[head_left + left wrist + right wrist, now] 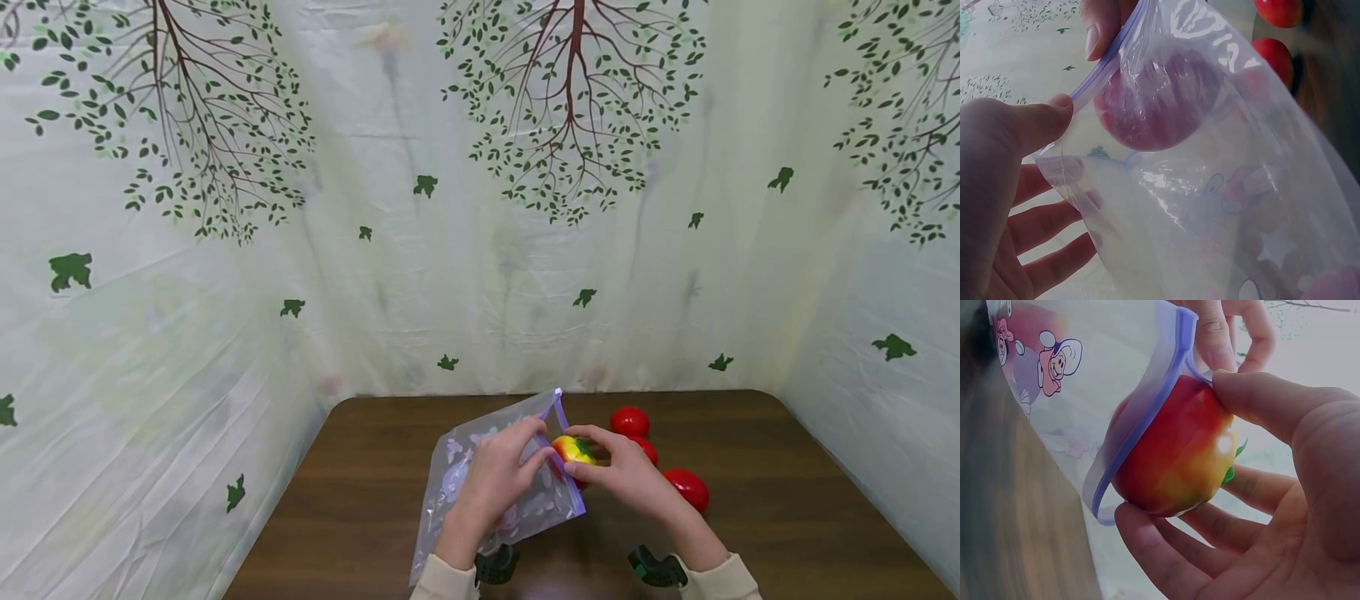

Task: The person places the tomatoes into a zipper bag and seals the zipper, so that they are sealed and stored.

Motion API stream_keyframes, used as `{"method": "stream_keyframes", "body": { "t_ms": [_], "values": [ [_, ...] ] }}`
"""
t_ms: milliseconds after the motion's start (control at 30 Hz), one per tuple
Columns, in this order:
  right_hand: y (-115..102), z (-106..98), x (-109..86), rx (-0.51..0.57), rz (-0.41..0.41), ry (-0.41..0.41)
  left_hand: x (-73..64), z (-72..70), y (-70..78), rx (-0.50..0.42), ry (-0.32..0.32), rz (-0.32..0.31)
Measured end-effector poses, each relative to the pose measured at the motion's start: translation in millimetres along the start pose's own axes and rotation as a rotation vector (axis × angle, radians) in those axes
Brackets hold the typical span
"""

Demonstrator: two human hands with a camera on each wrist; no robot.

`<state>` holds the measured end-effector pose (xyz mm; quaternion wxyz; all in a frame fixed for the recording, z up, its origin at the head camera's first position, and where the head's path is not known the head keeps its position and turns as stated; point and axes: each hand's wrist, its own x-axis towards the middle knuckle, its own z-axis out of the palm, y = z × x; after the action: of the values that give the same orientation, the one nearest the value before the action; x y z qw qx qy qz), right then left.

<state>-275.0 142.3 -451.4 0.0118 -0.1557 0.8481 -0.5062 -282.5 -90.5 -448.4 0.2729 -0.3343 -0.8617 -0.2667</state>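
A translucent zip bag [540, 496] with a lilac zip edge and cartoon print lies tilted over the table, its mouth to the right. My left hand [498, 467] pinches the bag's edge at the mouth between thumb and fingers. A red-and-yellow fruit [1175, 453] with a green leafy top sits partly inside the mouth. Around its outer side curl the thumb and fingers of my right hand [633, 473]. Through the plastic in the left wrist view, the fruit's inner part [1157, 106] looks pinkish red. The zip edge [1141, 428] crosses over the fruit.
Right of the bag, on the brown wooden table [360, 483], lie a far red fruit [629, 421], a middle red fruit [647, 451] partly behind the right hand, and a nearer red fruit [687, 489] beside the right wrist. A leaf-printed curtain [510, 317] hangs behind the table.
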Motion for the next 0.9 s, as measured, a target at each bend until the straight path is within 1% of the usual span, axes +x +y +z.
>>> {"method": "stream_keyframes", "body": {
  "t_ms": [167,333,467,667,900],
  "values": [
    [4,-1,2.2,0.052,0.002,-0.032,1.2,-0.1,-0.2,-0.006,0.000,0.008],
    [9,0,3.6,0.139,-0.019,-0.093,1.5,0.0,0.2,-0.006,-0.005,0.019],
    [10,1,3.9,0.177,-0.028,-0.130,0.9,0.5,0.3,-0.013,-0.011,0.019],
    [10,2,4.3,0.192,-0.025,-0.161,0.4,1.4,-0.2,-0.005,-0.008,0.030],
    [13,3,5.3,0.172,-0.027,-0.178,0.5,1.7,-0.6,0.007,0.006,0.053]
  ]
}}
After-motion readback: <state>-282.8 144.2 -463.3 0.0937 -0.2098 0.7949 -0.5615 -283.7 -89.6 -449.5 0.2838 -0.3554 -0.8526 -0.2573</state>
